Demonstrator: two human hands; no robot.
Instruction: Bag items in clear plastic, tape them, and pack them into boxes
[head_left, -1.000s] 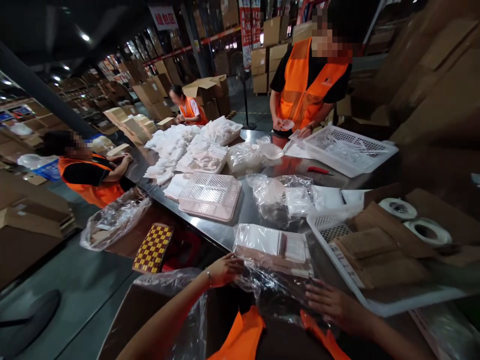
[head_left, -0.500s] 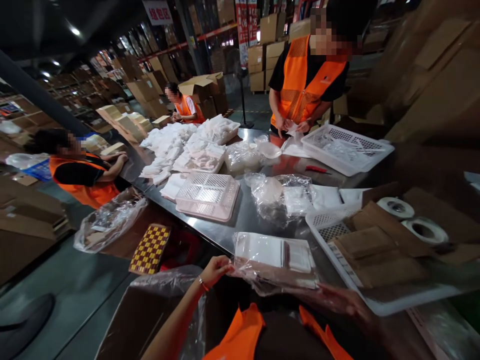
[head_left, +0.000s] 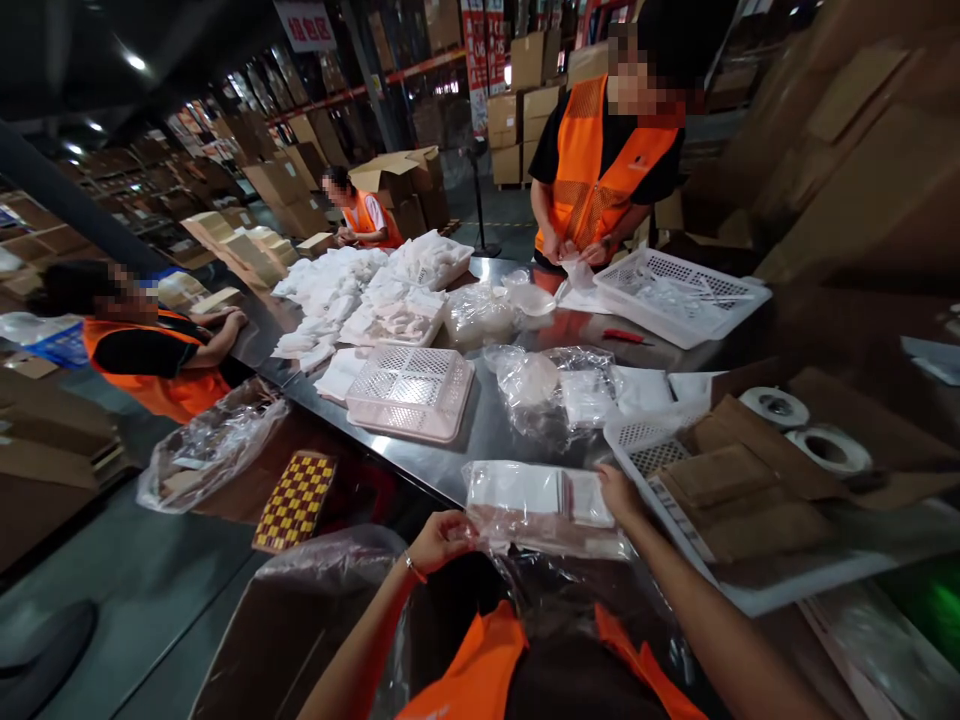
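1. While your left hand [head_left: 442, 538] pinches the near left corner of the clear plastic bag [head_left: 544, 500], your right hand [head_left: 615, 492] rests on its far right end, fingers curled onto the film; whether they pinch it I cannot tell.
2. That bag, packed with flat white packets, lies at the near edge of the steel desk [head_left: 495, 425], just beside the white basket [head_left: 660, 450] holding brown cardboard pieces.
3. You appear to be at the handling step: steadying the bag between both hands.
4. Next, I judge, keep both ends supported so the loose film does not sag off the desk edge.
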